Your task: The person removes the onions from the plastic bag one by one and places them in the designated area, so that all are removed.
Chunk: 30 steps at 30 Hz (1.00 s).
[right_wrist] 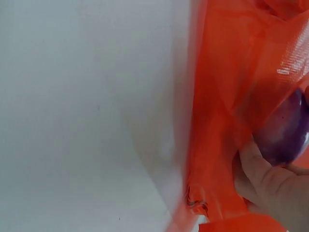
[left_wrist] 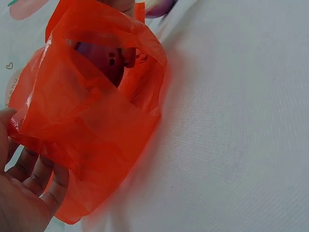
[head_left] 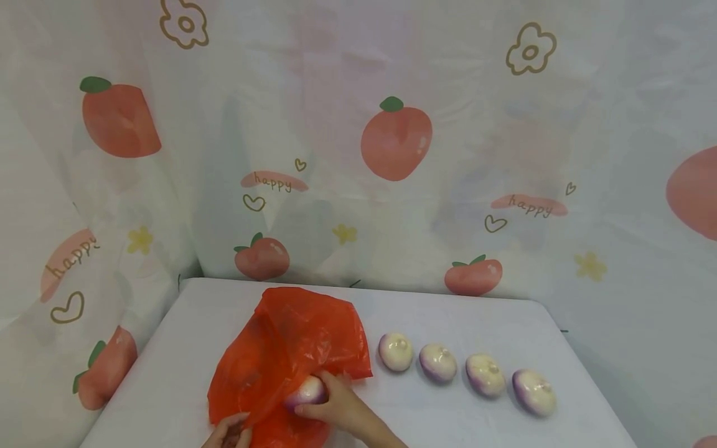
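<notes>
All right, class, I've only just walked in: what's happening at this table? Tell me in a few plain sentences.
A person is working with a red plastic bag on a white table. Their left hand holds the bag's edge, while their right hand grips a purple-and-white vegetable, perhaps an onion, at the bag's opening. Four similar vegetables lie in a row on the table, to the right of the bag.
</notes>
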### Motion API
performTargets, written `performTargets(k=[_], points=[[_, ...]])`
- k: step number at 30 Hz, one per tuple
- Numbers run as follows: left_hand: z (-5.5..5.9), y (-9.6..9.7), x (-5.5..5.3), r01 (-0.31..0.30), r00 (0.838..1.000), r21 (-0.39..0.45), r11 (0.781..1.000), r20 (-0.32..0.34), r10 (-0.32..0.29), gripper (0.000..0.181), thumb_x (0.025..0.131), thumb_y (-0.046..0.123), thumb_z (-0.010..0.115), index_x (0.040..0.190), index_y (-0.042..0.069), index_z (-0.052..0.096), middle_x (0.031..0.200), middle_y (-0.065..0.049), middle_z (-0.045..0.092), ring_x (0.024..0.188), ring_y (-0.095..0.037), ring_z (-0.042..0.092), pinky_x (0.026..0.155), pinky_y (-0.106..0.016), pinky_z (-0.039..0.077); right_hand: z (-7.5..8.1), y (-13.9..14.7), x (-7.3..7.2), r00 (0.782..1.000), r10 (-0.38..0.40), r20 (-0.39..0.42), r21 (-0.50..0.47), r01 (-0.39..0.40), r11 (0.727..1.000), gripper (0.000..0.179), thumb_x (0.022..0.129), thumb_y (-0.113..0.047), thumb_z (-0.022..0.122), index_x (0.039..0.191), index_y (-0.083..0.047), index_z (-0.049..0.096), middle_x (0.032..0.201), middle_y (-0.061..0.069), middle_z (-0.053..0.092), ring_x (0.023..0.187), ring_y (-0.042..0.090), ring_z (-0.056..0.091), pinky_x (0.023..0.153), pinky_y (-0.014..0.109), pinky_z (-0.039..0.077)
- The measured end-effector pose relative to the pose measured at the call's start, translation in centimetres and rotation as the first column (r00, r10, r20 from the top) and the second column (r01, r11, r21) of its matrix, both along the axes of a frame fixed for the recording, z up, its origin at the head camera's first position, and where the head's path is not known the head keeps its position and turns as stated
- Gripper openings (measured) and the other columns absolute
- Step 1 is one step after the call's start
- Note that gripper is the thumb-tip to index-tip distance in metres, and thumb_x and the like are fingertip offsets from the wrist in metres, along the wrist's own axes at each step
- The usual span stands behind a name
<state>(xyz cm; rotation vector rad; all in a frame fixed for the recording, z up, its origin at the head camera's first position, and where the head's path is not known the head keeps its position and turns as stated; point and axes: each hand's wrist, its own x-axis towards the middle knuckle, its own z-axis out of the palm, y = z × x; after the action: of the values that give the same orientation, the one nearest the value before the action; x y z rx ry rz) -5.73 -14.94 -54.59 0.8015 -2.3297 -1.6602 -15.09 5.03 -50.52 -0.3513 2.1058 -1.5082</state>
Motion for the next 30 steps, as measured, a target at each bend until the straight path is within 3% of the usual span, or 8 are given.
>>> performTargets(k=[6, 12, 20, 24, 30], points=[[0.8, 0.5, 0.1, -0.017, 0.999, -0.052, 0.999, -0.035, 0.015, 0.021, 0.087, 0.002, 0.055, 0.105, -0.005, 0.064, 0.082, -0.008, 0.063, 0.062, -0.018, 0.054, 0.052, -0.025, 0.047, 0.5, 0.9, 0.0, 0.998, 0.037, -0.049, 0.063, -0.034, 0.997, 0.062, 0.073, -0.043, 0.078, 0.127, -0.029, 0.052, 0.114, -0.011, 0.053, 0.103, 0.016, 0.052, 0.089, 0.046, 0.045], [0.7, 0.7, 0.0, -0.032, 0.999, -0.054, 0.998, -0.029, 0.03, 0.021, 0.086, 0.001, 0.055, 0.105, -0.004, 0.064, 0.082, -0.008, 0.064, 0.061, -0.018, 0.054, 0.052, -0.025, 0.047, 0.5, 1.8, 0.3, 0.989, 0.069, -0.13, 0.106, -0.055, 0.993, 0.061, 0.075, -0.036, 0.078, 0.129, -0.024, 0.052, 0.115, -0.008, 0.052, 0.102, 0.018, 0.05, 0.089, 0.047, 0.045], [0.4, 0.5, -0.1, -0.029, 0.999, -0.051, 0.998, -0.035, 0.027, 0.02, 0.085, 0.001, 0.056, 0.103, -0.005, 0.064, 0.082, -0.008, 0.064, 0.061, -0.018, 0.054, 0.051, -0.025, 0.047, 0.9, 2.7, 1.1, 0.984, 0.06, -0.165, 0.094, -0.045, 0.995, 0.06, 0.077, -0.03, 0.078, 0.127, -0.017, 0.047, 0.114, -0.006, 0.051, 0.097, 0.015, 0.053, 0.087, 0.043, 0.047], [0.4, 0.4, 0.0, -0.02, 1.0, -0.033, 0.999, -0.023, 0.019, 0.021, 0.086, 0.001, 0.056, 0.104, -0.006, 0.063, 0.083, -0.008, 0.063, 0.062, -0.019, 0.054, 0.051, -0.025, 0.047, 1.2, 3.3, 1.5, 0.969, 0.084, -0.231, 0.111, -0.06, 0.992, 0.062, 0.077, -0.033, 0.077, 0.128, -0.02, 0.044, 0.115, -0.009, 0.048, 0.101, 0.012, 0.05, 0.091, 0.038, 0.044], [0.3, 0.5, 0.0, -0.037, 0.999, -0.081, 0.996, -0.04, 0.034, 0.02, 0.085, 0.0, 0.056, 0.102, -0.006, 0.064, 0.081, -0.008, 0.063, 0.061, -0.018, 0.053, 0.052, -0.024, 0.046, 1.1, 4.3, 2.1, 0.956, 0.077, -0.284, 0.067, -0.06, 0.996, 0.063, 0.079, -0.031, 0.075, 0.13, -0.019, 0.041, 0.117, -0.007, 0.047, 0.102, 0.01, 0.05, 0.092, 0.032, 0.042]])
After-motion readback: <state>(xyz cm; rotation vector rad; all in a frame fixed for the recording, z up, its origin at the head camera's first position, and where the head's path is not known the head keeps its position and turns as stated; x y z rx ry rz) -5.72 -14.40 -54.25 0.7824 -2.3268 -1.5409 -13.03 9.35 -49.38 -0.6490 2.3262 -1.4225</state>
